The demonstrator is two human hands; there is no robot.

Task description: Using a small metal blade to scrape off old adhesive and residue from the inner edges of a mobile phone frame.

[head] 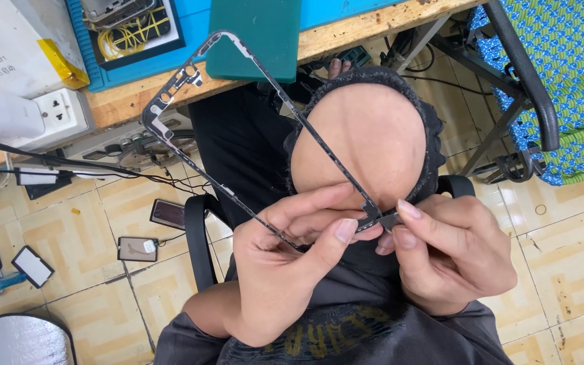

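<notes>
The light around me is even and soft, bright daylight with no hard shadows. My left hand (285,263) and right hand (451,253) are sharp and well lit. A faint sheen sits on the thin black frame (265,128) and the floor tiles (562,257). Straight lines bend slightly near the corners.

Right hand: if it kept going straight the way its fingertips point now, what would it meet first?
The right hand points leftward, so it would meet the thin black frame corner it pinches, then at once the left hand thumb gripping the same corner. Depth is unclear.
</notes>
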